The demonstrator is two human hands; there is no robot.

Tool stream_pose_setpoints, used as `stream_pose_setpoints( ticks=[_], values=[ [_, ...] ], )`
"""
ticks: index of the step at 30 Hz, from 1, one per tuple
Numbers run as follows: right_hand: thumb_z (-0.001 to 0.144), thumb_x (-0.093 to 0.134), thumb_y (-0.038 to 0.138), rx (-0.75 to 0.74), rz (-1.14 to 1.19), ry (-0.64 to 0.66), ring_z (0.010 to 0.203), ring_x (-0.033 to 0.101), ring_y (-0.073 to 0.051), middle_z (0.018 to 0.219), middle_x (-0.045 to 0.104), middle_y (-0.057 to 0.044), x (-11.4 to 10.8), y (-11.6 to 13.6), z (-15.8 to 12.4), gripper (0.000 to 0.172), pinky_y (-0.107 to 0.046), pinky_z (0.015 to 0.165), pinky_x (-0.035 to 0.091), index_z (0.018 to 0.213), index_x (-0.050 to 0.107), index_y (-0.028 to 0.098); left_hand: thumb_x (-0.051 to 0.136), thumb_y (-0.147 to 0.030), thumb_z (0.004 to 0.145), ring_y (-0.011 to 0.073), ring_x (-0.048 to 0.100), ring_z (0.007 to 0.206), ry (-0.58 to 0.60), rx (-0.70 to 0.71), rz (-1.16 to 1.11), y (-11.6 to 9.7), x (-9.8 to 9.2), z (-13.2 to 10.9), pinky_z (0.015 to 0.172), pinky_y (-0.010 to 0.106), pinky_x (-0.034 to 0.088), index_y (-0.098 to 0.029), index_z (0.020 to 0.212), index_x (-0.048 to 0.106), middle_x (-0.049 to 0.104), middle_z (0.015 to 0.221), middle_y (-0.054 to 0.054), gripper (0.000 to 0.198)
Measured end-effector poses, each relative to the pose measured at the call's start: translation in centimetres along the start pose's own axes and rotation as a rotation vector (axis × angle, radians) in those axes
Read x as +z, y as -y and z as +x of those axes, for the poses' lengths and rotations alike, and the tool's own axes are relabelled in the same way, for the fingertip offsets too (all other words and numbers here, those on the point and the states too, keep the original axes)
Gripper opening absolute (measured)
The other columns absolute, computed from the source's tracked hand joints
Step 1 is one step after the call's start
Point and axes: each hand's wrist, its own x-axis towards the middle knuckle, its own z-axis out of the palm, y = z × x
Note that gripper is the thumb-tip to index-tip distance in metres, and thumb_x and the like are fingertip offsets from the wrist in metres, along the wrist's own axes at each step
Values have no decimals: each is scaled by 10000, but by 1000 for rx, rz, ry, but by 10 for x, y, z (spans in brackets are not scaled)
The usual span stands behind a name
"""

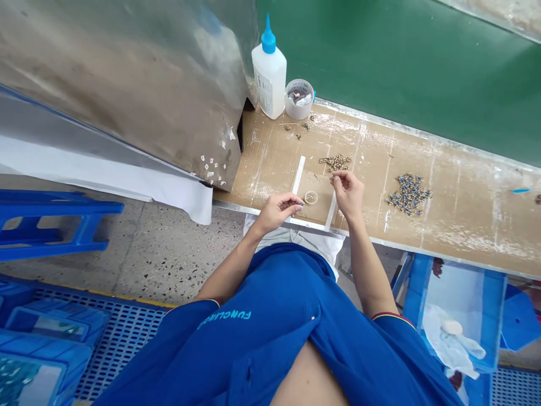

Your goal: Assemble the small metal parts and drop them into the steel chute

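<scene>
My left hand [276,211] and my right hand [347,192] hover over a small cardboard square [316,189] taped to the bench with white strips. Both hands have their fingertips pinched together, and anything between them is too small to make out. A small gold ring [311,197] lies on that square, just beyond my left fingertips. A loose heap of small gold metal parts [336,162] sits just beyond my right hand. Further right is a heap of small blue-and-gold parts [408,194].
The cardboard-covered bench [270,169] has a metal edge and runs along a green board [401,62]. A glue bottle with a blue nozzle [269,67] and a small clear tub [299,99] stand at its back. A dented metal sheet [118,84] rises at left; blue stool [54,225] below.
</scene>
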Motion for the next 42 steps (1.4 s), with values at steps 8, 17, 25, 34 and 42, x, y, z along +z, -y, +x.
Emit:
stream_pose_setpoints(
  ticks=[8,17,25,34,42],
  values=[
    [826,764,519,131,400,68,716,703,-143,788,714,8,-9,60,-48,315,-294,706,594,931,638,250,634,-326,946,117,636,670,-32,291,352,-21,12,0,609,218,477,-139,873,721,722,772,48,219],
    [687,844,596,376,507,107,671,723,-171,730,765,-27,-4,75,-57,429,-335,676,630,823,713,210,585,-328,998,111,629,657,-81,555,513,-18,19,6,620,218,473,-144,885,716,721,754,43,253],
    [698,831,613,362,501,99,705,727,-175,757,764,-27,0,77,-63,439,-349,711,641,853,727,216,567,-395,1000,133,647,688,-67,445,506,-21,21,4,657,243,491,-148,888,716,724,773,57,309],
    [780,760,626,275,395,102,697,697,-163,770,728,-25,2,82,-70,414,-321,681,609,840,689,222,522,-415,1020,150,657,726,-23,477,524,-29,17,3,681,265,499,-157,854,708,719,778,73,359],
    [817,739,601,209,407,260,624,635,-132,722,661,0,-8,91,-65,394,-284,608,560,788,651,218,553,-309,1002,131,637,673,71,495,564,-45,8,0,633,238,462,-157,810,684,707,753,48,277]
  ],
)
